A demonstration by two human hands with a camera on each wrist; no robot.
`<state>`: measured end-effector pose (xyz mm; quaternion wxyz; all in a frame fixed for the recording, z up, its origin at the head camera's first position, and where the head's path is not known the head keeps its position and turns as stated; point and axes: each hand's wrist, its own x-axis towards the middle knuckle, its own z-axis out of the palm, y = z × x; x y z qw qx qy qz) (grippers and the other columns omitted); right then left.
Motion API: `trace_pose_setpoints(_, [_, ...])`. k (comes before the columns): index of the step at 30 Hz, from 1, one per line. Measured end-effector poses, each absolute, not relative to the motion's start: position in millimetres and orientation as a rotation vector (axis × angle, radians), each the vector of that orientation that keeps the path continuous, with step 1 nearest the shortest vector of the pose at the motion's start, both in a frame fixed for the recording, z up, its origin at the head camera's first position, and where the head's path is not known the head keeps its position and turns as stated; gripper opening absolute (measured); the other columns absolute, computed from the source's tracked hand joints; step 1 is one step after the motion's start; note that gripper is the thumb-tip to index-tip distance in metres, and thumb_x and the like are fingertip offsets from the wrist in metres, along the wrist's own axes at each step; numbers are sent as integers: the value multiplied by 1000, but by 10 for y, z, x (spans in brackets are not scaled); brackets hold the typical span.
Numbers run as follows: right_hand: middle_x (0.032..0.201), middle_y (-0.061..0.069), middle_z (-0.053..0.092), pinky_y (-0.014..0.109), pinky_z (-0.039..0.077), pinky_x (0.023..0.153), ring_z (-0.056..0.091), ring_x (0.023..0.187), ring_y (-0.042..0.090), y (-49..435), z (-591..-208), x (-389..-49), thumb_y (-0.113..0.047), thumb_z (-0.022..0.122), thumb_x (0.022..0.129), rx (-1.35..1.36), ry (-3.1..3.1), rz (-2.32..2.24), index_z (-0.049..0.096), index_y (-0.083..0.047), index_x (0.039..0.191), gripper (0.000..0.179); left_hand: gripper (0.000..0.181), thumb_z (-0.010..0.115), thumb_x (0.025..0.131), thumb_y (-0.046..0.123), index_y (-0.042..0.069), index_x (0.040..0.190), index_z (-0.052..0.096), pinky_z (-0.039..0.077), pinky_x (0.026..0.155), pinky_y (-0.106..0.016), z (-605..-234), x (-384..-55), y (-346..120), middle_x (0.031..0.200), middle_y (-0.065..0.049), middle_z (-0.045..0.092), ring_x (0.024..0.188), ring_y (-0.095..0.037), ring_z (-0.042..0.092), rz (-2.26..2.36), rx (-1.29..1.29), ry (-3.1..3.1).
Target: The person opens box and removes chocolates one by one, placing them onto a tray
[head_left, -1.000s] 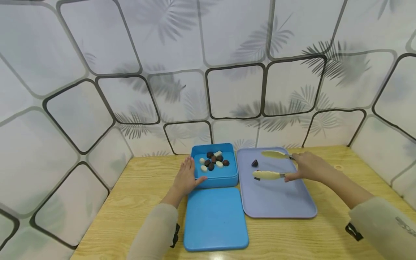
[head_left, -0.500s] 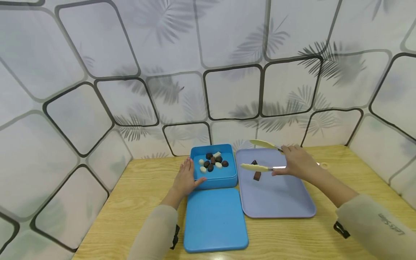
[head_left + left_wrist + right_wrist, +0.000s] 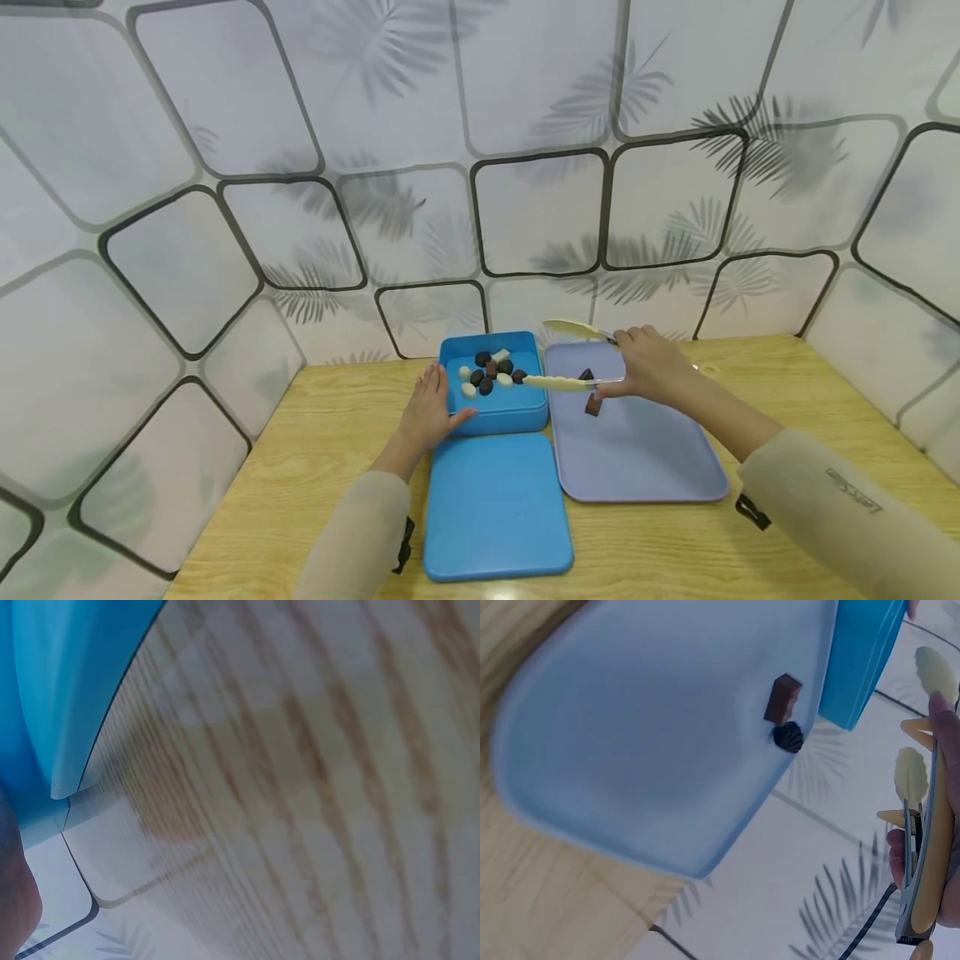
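My left hand [image 3: 429, 408] rests against the left side of a blue box [image 3: 498, 422], fingers straight and thumb at its front corner. In the box lie several dark, brown and white chocolates [image 3: 486, 386]. My right hand [image 3: 654, 367] grips a pair of tongs [image 3: 558, 383] with cream tips; they are spread apart, with nothing visible between them. The lower tip reaches over the box's right rim in the head view. A brown chocolate bar [image 3: 783, 699] and a ridged dark chocolate [image 3: 788, 737] lie close together on the lilac tray [image 3: 637, 458].
A flat blue lid [image 3: 498, 508] lies in front of the box, left of the tray. All stand on a wood-grain table [image 3: 337, 450]. Behind and at both sides rises a patterned wall covering [image 3: 540, 217].
My right hand has moved left with the spread tongs, from over the tray toward the box. The brown bar and dark chocolate stay on the tray. My left hand has stayed in place.
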<state>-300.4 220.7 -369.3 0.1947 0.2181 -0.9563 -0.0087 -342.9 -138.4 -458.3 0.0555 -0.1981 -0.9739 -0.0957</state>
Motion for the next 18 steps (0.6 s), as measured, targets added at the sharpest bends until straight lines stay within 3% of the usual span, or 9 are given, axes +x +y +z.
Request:
trace_pose_setpoints(8, [93, 19, 62, 45, 46, 84, 55, 87, 33, 1888, -3607, -3097, -65, 73, 64, 673, -2791, -118, 59, 11, 106, 89, 98, 50, 89, 59, -12, 146, 14, 12, 117, -46, -4587, -3422, -1376, 154, -27, 12, 144, -37, 10, -295, -605, -2950])
trace_pose_setpoints(18, [86, 12, 63, 40, 49, 78, 55, 81, 27, 1586, -3572, -3204, -68, 72, 64, 685, -2830, -264, 65, 3, 93, 77, 100, 46, 89, 63, -12, 146, 14, 13, 117, -46, -4591, -3415, -1388, 154, -27, 13, 144, -37, 10, -293, -606, -2941])
